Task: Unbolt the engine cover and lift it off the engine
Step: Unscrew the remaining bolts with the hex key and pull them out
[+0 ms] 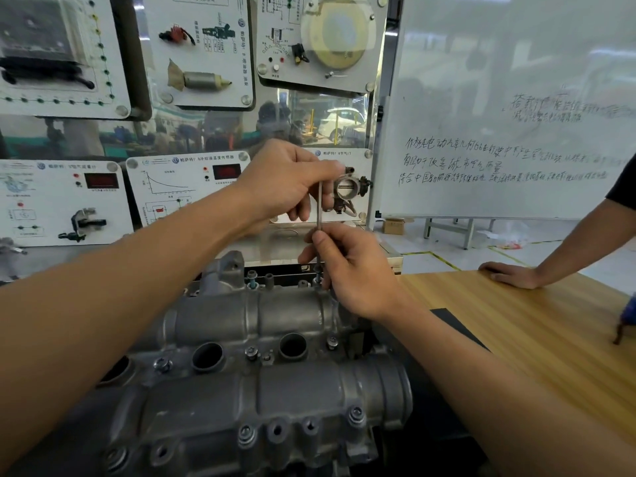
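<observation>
1. The engine cover (261,325) — a grey cast-metal piece — is sitting in the lower centre of the frame, with its right end lying by a black mat (457,325) on the wooden table (537,325).
2. The left hand (292,180), in the middle of the frame, is gripping the top of a thin metal wrench (319,208), its fingers curling round it.
3. The right hand (354,270), just below, is pinching the lower shaft between thumb and forefinger, and the other fingers are curling loosely behind.
4. The wrench is standing upright, its lower end meeting a bolt (317,273) at the cover's far edge, right of centre.
5. Other bolts are showing in the cover — one (252,352) between the two round openings, and one (356,415) near the lower right corner.
6. Another person's hand (509,274) is resting flat on the table at the right of the frame.
7. A whiteboard (509,108) with handwriting is filling the upper right, and display panels (192,46) carrying car parts are hanging at the upper left.
</observation>
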